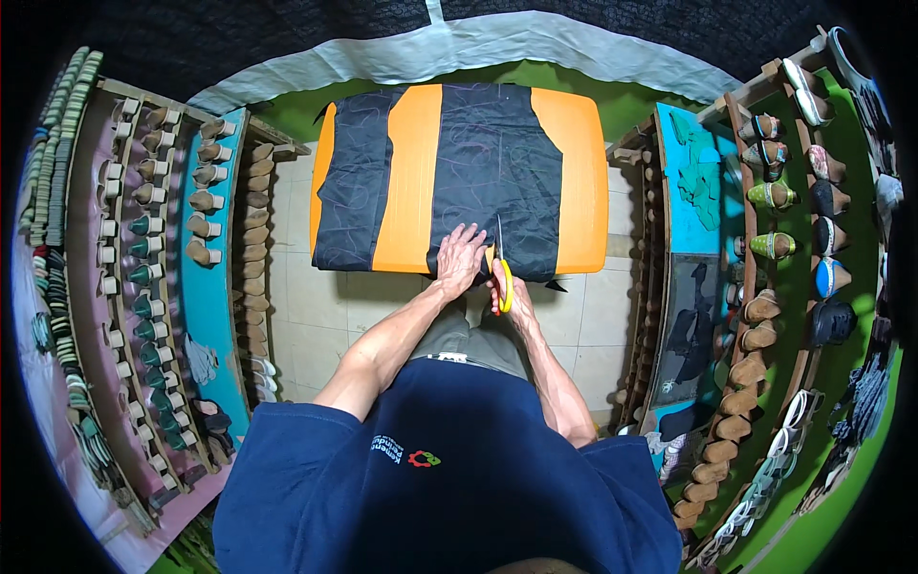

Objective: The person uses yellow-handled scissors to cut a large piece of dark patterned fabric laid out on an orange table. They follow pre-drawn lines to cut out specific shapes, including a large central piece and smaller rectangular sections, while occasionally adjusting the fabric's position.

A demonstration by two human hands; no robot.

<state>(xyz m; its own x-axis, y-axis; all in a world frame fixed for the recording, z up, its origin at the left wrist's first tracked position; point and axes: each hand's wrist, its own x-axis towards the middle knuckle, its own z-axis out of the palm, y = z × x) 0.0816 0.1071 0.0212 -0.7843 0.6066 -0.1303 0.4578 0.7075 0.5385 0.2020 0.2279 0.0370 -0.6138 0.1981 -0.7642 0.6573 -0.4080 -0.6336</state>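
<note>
Across an orange table [413,182] lies a black cloth [497,143] marked with thin curved lines. My left hand [460,256] rests flat on its near edge, fingers spread. Just to the right, my right hand [509,289] is closed round yellow-handled scissors [506,277], whose blades point away from me at the cloth's near part. Whether the blades are apart is too small to tell. A second black cloth piece [354,182] with similar lines covers the table's left part.
Racks of shoe lasts [153,330] stand along the left, with a turquoise board [206,306] beside them. More lasts and shoes [736,402] line the right racks. Green scraps [698,167] lie on a turquoise surface at the right. A pale tiled floor [316,325] shows around the table.
</note>
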